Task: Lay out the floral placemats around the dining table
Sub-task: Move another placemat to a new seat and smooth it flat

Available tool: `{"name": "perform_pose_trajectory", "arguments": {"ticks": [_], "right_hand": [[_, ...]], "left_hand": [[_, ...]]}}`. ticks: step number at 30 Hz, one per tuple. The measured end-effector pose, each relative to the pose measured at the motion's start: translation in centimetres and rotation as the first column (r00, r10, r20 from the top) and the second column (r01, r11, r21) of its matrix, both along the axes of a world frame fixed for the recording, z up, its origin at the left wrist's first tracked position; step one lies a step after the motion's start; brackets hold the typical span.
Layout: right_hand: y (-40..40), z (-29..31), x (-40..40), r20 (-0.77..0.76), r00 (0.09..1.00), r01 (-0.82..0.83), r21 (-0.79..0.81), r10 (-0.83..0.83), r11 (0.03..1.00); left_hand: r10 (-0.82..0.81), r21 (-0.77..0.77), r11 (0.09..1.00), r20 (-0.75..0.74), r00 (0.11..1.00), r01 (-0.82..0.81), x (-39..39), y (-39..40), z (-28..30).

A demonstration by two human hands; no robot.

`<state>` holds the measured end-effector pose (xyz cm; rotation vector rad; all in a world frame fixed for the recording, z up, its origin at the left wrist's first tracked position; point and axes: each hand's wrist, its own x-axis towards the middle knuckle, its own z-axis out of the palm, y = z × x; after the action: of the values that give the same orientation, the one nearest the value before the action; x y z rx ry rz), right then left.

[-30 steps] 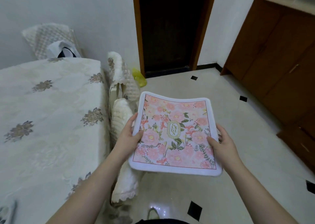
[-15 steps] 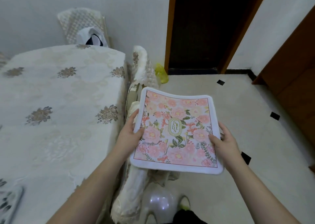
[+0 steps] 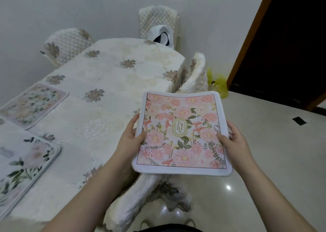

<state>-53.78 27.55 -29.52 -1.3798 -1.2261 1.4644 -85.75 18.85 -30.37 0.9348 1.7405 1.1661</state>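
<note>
— Grip? Left hand (image 3: 131, 134) and right hand (image 3: 233, 140) pinching side edges of pink floral square fabric placemat (image 3: 181, 132).

— Where? Held flat in air beside cream embroidered tablecloth-covered dining table (image 3: 98, 108), above padded chair (image 3: 146, 193).

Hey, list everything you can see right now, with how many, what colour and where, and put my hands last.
held placemat: 1, pink floral with white border, in the air off the table's right edge, over a chair
placemats on the table: 2 places, pale floral; one at far left, one at near left, which may be a stack
table: 1, cream cloth with brown flowers, left and centre
chairs: 4, cream quilted covers; far left, far end, two on the right side
yellow bag: 1, on the floor by the doorway
doorway: 1, dark with brown frame, upper right
left hand: grips the held placemat's left edge
right hand: grips its right edge
</note>
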Motion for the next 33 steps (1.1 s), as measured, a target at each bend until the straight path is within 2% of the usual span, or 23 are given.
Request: {"name": "perform_pose_trajectory", "arguments": {"ticks": [6,13,22,25,28,33], "right_hand": [[3.8,0.3,-6.9,-0.007,0.964,-0.266,-0.013,0.266,0.964],[4.8,-0.1,-17.1,0.044,0.846,-0.531,-0.023,0.532,0.847],[3.1,-2.1,-27.4,0.213,0.754,-0.638,0.010,0.622,0.770],[2.6,-2.7,-29.5,0.302,0.705,-0.676,0.014,0.641,0.737],[2.4,-3.7,-31.0,0.321,0.662,-0.709,-0.027,0.677,0.705],[2.2,-5.0,-33.2,0.376,0.571,-0.771,-0.060,0.730,0.634]], "left_hand": [[0.252,-0.017,0.967,-0.019,0.967,-0.253,-3.4,-4.6,-0.4],[0.492,-0.034,0.871,0.032,0.870,-0.491,-8.2,-10.5,-1.8],[0.649,-0.022,0.756,0.159,0.744,-0.654,-13.4,-15.1,-4.5],[0.667,-0.033,0.742,0.136,0.732,-0.670,-14.4,-15.8,-5.6],[0.690,-0.058,0.722,0.129,0.712,-0.689,-14.8,-16.6,-6.6],[0.775,-0.145,0.632,0.138,0.617,-0.762,-14.4,-17.7,-9.1]]}}
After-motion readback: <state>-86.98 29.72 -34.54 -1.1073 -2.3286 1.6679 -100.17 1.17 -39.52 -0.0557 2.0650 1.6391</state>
